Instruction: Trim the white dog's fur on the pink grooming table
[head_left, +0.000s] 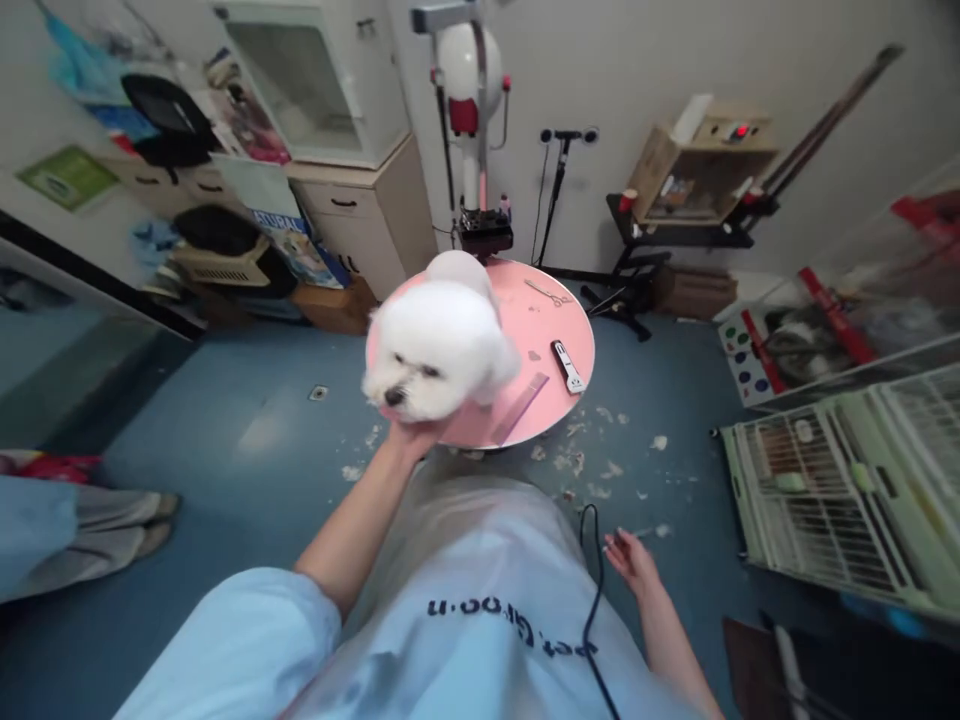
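A small fluffy white dog (442, 345) stands on a round pink grooming table (559, 310). My left hand (409, 435) is under the dog's chin, cupping its head, with the fingers mostly hidden in the fur. My right hand (630, 560) hangs low at my right side, away from the table, fingers loosely spread and holding nothing. A black cord (592, 600) runs down beside it. On the table lie scissors (550, 293), a black-and-white clipper (568, 366) and a purple comb (521, 407).
Clumps of white fur (592, 470) litter the blue floor by the table. A green-white wire cage (847, 490) stands at right. A dryer on a stand (469, 110) and cabinets (360, 190) are behind the table. Another person's legs (67, 535) show at left.
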